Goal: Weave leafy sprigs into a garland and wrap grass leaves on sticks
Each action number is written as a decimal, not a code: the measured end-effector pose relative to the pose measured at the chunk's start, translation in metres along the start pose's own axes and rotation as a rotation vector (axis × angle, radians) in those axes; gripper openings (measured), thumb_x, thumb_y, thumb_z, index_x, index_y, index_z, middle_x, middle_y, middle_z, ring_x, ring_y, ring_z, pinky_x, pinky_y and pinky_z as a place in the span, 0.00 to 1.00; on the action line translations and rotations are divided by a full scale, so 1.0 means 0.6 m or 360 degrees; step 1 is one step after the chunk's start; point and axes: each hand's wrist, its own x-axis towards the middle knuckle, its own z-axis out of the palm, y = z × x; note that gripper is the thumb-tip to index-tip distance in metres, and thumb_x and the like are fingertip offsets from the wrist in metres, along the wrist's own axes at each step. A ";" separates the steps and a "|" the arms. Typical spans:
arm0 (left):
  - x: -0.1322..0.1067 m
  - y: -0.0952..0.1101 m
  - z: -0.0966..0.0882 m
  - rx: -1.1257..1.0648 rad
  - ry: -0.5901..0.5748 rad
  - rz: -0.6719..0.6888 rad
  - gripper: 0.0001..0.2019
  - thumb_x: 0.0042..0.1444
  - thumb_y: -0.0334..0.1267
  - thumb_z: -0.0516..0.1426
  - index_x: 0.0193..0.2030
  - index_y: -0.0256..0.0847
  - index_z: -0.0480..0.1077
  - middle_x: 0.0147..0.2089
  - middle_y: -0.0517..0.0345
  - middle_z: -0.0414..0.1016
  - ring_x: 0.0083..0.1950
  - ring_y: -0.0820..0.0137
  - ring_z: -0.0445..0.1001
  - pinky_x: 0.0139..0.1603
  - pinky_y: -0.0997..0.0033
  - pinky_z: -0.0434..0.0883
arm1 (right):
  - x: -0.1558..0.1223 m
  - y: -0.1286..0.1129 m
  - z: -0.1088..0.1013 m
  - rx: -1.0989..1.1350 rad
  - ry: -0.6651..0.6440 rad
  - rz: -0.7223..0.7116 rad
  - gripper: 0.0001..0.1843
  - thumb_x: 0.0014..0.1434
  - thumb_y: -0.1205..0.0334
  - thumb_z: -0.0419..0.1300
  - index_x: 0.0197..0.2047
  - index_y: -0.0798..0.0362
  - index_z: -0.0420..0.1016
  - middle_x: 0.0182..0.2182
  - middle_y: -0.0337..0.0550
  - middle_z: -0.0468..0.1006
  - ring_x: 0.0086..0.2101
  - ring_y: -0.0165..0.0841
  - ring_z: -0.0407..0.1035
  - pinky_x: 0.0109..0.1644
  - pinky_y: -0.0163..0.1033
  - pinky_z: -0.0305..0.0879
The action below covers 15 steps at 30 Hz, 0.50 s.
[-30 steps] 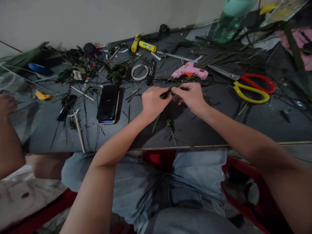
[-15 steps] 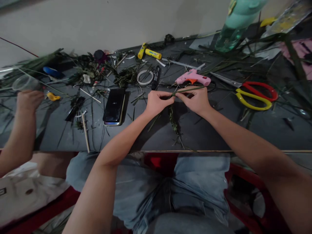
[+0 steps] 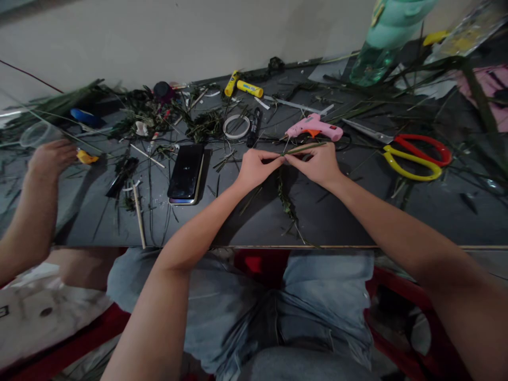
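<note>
Just on the near side of the pink glue gun [image 3: 311, 127], the left hand [image 3: 259, 168] and right hand [image 3: 317, 164] nearly meet over the tabletop [image 3: 341, 225], both pinching a thin green strip [image 3: 308, 148] that runs across the right fingers. A leafy sprig [image 3: 286, 201] trails below; from here I can't tell whether it's joined on. This looks like close fingertip shaping of the strip, and the next move, I'd say, calls for one firm pinch while the other guides the loose length
</note>
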 end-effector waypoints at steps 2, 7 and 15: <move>0.003 -0.006 0.005 -0.0148 0.0053 -0.0126 0.05 0.52 0.40 0.67 0.34 0.44 0.84 0.31 0.58 0.85 0.30 0.72 0.77 0.35 0.72 0.71 | 0.002 0.001 0.001 0.0053 0.0112 0.0060 0.10 0.56 0.55 0.68 0.40 0.51 0.82 0.36 0.46 0.84 0.35 0.37 0.78 0.43 0.44 0.76; 0.010 -0.007 0.012 -0.0463 0.0187 -0.0444 0.03 0.50 0.37 0.67 0.28 0.41 0.83 0.23 0.60 0.79 0.26 0.76 0.72 0.33 0.73 0.71 | 0.011 0.001 -0.030 -0.0231 0.0444 -0.0118 0.28 0.62 0.52 0.64 0.65 0.45 0.69 0.66 0.50 0.69 0.60 0.41 0.69 0.58 0.49 0.72; 0.004 0.011 0.009 -0.0702 -0.0086 -0.0454 0.06 0.49 0.38 0.68 0.26 0.40 0.81 0.25 0.58 0.79 0.26 0.78 0.70 0.33 0.74 0.73 | 0.028 -0.018 -0.070 -0.0603 0.0037 -0.0222 0.20 0.72 0.46 0.51 0.55 0.42 0.80 0.64 0.44 0.72 0.68 0.45 0.59 0.73 0.60 0.42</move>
